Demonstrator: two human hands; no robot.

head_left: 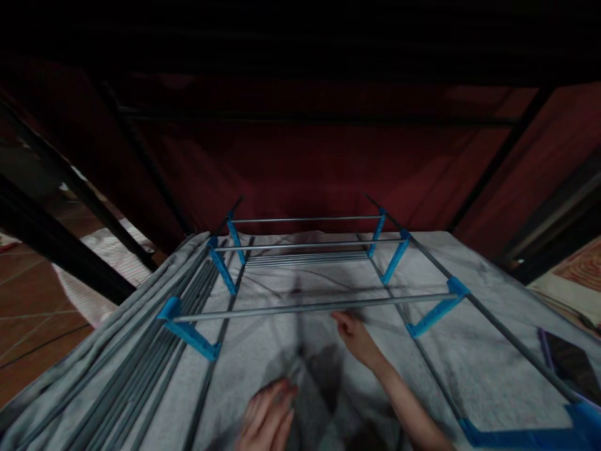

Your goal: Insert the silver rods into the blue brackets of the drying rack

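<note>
The right hand [357, 338] reaches forward with its fingers loosely extended, the fingertips touching or almost touching the nearest thin grey metal rod [310, 308] of a grey metal clothes drying rack with blue plastic brackets [190, 331]; I cannot tell whether the fingers close on the rod or only rest on the cloth below it. The left hand [267, 416] sits nearer the lower edge, blurred, flat and released, fingers pointing forward onto a pale grey towel-like cloth [469, 369] spread across the rack.

The nearest rod runs left to right, its long axis crosswise to the person, carried at both ends by blue plastic brackets that slope up from the rack's side rails. It lies just beyond the right hand and well ahead of the left hand. Two further crosswise rods stand behind it, each on its own pair of blue brackets, stepping away from the hands.

The cloth covers the rack's top from the near edge to the far end. A bundle of parallel grey rods [141, 369] runs lengthwise along the left side. A dark red fabric [328, 169] hangs behind. Terracotta floor tiles [32, 313] show at left.
</note>
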